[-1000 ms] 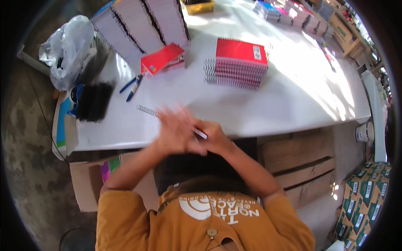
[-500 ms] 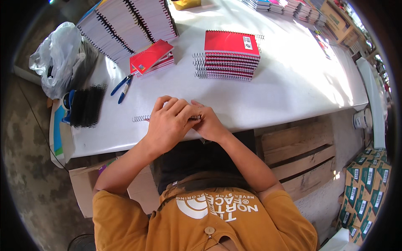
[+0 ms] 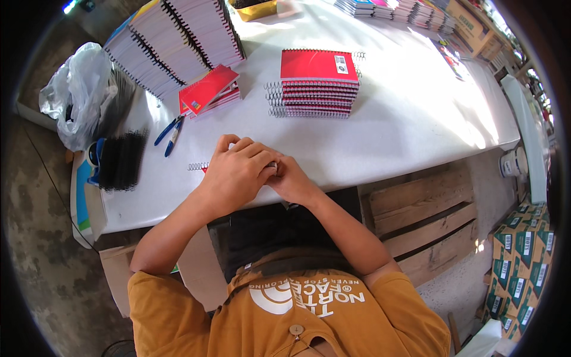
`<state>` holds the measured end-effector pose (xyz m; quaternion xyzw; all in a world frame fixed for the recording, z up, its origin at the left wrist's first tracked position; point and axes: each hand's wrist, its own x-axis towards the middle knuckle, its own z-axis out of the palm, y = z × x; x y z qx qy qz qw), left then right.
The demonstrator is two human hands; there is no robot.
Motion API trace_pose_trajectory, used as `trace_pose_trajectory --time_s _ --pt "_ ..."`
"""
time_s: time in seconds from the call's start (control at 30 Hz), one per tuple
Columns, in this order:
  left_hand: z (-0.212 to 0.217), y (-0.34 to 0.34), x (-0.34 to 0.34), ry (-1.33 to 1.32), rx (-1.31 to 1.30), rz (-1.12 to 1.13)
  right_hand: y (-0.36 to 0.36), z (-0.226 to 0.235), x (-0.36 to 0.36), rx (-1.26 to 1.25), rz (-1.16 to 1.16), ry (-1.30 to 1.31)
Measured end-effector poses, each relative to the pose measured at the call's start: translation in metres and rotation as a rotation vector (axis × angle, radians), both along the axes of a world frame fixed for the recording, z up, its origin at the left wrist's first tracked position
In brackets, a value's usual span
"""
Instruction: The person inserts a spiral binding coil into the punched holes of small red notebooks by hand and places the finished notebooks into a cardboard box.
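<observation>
Both of my hands are closed round a small red notebook [image 3: 204, 169] at the table's near edge. They cover most of it. A loose end of its wire spiral [image 3: 195, 166] sticks out to the left, past my left hand [image 3: 235, 172]. My right hand [image 3: 291, 181] grips the opposite end, its fingers meeting those of the left. Farther off stands a stack of red spiral notebooks [image 3: 320, 66], with long coil ends jutting from its sides. Left of that lies a smaller pile of red notebooks [image 3: 209, 89], its top ones askew.
Blue-handled pliers [image 3: 165, 131] and a blue-and-white marker [image 3: 173, 141] lie on the white table [image 3: 380, 137]. At the left are a bundle of black coils [image 3: 123, 160] and a plastic bag [image 3: 80, 89]. Thick bound books [image 3: 172, 47] stand behind; cartons [image 3: 520, 268] sit at lower right.
The view has shifted slightly, so the stacks appear a little lower and farther left. Both hands keep hold of the notebook, with only a small change in finger position.
</observation>
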<state>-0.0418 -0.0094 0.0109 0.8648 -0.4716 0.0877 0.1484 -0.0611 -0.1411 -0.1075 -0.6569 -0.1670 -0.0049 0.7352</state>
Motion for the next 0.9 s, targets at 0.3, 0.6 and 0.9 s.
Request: trace_pose_trajectory --time_s 0.3,0.6,0.9 --pt "0.020 -0.010 -0.001 0.046 0.114 0.057 -0.007 0.024 -0.017 -0.070 -0.055 -0.054" --pt "0.044 -0.064 0.077 -0.477 -0.645 0.113 -0.123 0.139 0.047 -0.536 -0.787 -0.759" --pt "-0.055 -0.105 0.110 0.364 -1.119 0.463 -0.126 0.059 0.074 -0.273 -0.847 -0.342"
